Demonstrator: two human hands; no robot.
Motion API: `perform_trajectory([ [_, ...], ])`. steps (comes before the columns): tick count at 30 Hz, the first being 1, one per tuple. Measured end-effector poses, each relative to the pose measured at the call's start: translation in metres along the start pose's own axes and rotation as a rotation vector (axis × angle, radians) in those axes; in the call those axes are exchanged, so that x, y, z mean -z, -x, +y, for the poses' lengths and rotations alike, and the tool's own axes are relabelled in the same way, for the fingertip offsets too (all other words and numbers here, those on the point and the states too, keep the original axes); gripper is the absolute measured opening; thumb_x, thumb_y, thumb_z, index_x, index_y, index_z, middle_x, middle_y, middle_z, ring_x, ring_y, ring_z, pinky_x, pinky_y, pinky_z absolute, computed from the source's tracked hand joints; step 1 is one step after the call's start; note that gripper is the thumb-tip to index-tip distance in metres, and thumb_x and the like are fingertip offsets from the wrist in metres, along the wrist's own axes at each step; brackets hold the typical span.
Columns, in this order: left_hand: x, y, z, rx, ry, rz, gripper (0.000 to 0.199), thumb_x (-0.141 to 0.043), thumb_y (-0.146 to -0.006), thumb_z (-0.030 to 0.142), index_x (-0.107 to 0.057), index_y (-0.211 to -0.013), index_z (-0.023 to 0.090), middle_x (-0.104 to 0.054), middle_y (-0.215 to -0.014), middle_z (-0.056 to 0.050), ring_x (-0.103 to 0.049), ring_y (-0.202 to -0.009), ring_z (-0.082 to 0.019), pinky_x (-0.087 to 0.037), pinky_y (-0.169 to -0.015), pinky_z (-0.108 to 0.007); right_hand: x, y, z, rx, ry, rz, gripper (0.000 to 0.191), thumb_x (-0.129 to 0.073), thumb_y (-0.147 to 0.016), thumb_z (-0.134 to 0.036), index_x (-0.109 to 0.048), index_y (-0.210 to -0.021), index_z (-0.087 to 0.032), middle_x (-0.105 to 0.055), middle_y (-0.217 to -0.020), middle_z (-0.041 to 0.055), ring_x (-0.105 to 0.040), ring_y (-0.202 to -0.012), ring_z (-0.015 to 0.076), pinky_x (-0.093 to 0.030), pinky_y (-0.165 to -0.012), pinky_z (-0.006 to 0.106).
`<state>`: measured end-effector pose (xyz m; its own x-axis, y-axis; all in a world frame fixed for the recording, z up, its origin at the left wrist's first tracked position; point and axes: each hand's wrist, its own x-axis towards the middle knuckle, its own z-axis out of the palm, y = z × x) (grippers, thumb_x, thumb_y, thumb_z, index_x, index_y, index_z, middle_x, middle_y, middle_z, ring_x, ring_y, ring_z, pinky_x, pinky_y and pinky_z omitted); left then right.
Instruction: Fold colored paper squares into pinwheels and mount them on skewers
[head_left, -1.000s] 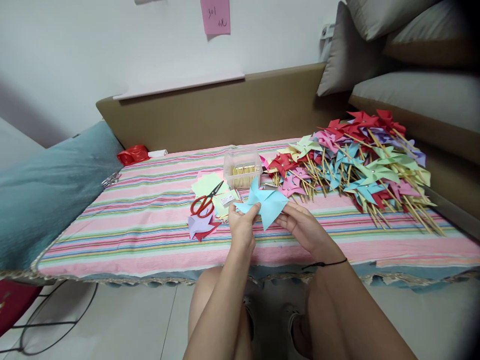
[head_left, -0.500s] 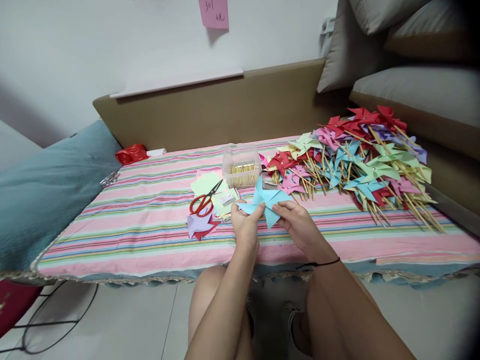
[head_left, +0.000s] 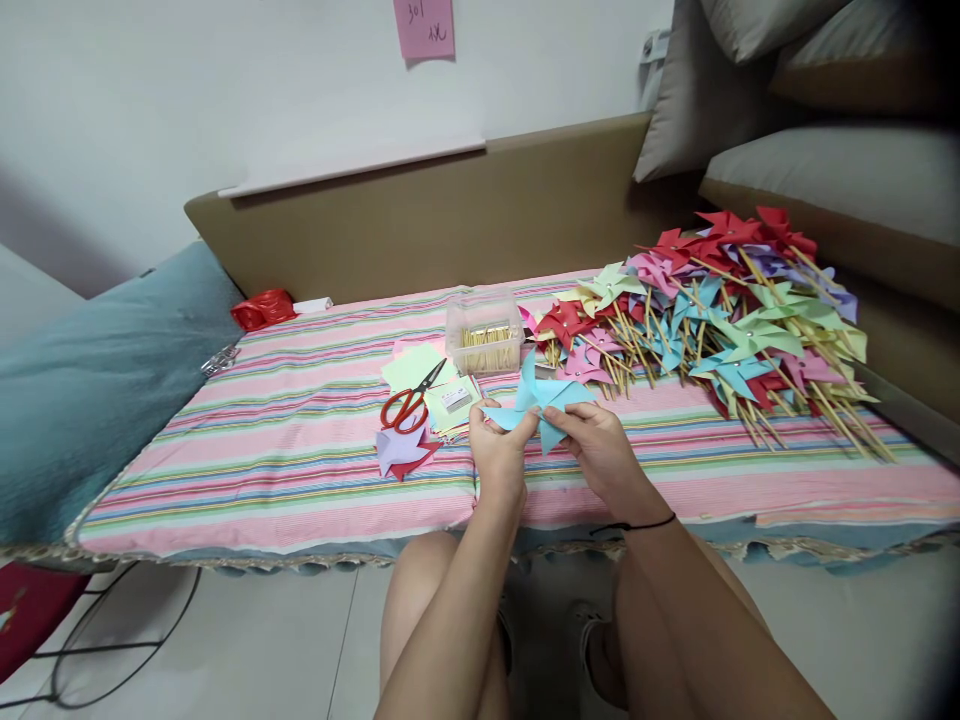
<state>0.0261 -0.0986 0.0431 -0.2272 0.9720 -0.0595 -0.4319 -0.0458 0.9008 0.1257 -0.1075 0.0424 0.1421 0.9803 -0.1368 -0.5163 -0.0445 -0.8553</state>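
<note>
Honestly, the biggest thing is the striped cloth [head_left: 285, 480], wrinkled in places, so loose stuff could snag or shift if it gets tugged. Taking the blue pinwheel as the clock's centre, the pile of pinwheels [head_left: 731, 340] is at 2 o'clock, sticks all tangled; pull one roughly and the vanes probably bend. The tub [head_left: 454, 345] of short sticks is at 10 to 11, close enough for a stray elbow to tip.

Both hands are nearly closed: the left hand [head_left: 497, 450] has the blue pinwheel [head_left: 546, 393] by its left side, thumb near the middle, and the right hand [head_left: 604, 450] pinches its right side. It's held up just in front of the body. Squeeze too hard or pull unevenly and the thin vanes could crease or tear near the centre.

Scissors [head_left: 407, 405] lie at 9, blades ajar and pointing up towards 1, so a careless reach could nick a finger.
</note>
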Motion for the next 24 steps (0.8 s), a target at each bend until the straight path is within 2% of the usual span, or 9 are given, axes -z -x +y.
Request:
perform_trajectory([
  [5,0.0,0.0,-0.001,0.021,0.005,0.009,0.052,-0.08,-0.055,0.022,-0.037,-0.086,0.022,-0.052,-0.053,0.012,-0.052,-0.045,-0.007,-0.045,-0.054,-0.021,0.001,-0.002,0.005,0.098,0.067,0.024,0.027,-0.087,-0.05,-0.034,-0.067,-0.056,-0.016,-0.061,-0.056,-0.0019,-0.052,-0.054,0.0097,-0.044,-0.052,0.023],
  [13,-0.001,0.002,-0.001,0.011,-0.029,0.017,0.054,-0.08,-0.054,0.022,-0.039,-0.088,0.022,-0.048,-0.056,0.012,-0.05,-0.047,-0.006,-0.045,-0.056,-0.021,0.0,-0.004,0.01,0.188,0.065,0.098,0.039,-0.084,-0.055,-0.036,-0.052,-0.045,-0.017,-0.035,-0.05,-0.0071,-0.034,-0.05,0.0066,-0.03,-0.046,0.023],
  [16,-0.002,0.003,-0.001,0.01,-0.054,0.03,0.053,-0.081,-0.054,0.022,-0.039,-0.088,0.022,-0.044,-0.055,0.013,-0.051,-0.049,-0.007,-0.045,-0.056,-0.021,-0.002,-0.003,0.011,0.208,0.054,0.123,0.038,-0.085,-0.054,-0.033,-0.051,-0.045,-0.017,-0.035,-0.051,-0.0069,-0.035,-0.051,0.0069,-0.029,-0.047,0.023],
  [20,-0.004,0.005,0.001,0.005,-0.078,0.03,0.053,-0.081,-0.054,0.024,-0.04,-0.088,0.022,-0.032,-0.05,0.015,-0.046,-0.044,-0.005,-0.043,-0.054,-0.019,-0.004,-0.003,0.011,0.232,0.032,0.183,0.037,-0.085,-0.052,-0.032,-0.052,-0.045,-0.017,-0.04,-0.052,-0.0066,-0.038,-0.053,0.0071,-0.031,-0.049,0.023],
  [24,-0.004,0.005,0.003,-0.004,-0.088,0.005,0.054,-0.082,-0.055,0.025,-0.041,-0.089,0.021,-0.027,-0.049,0.016,-0.042,-0.041,-0.004,-0.042,-0.054,-0.019,-0.004,-0.005,0.011,0.222,0.021,0.178,0.036,-0.084,-0.053,-0.034,-0.053,-0.047,-0.018,-0.041,-0.053,-0.0064,-0.039,-0.053,0.0073,-0.032,-0.049,0.023],
])
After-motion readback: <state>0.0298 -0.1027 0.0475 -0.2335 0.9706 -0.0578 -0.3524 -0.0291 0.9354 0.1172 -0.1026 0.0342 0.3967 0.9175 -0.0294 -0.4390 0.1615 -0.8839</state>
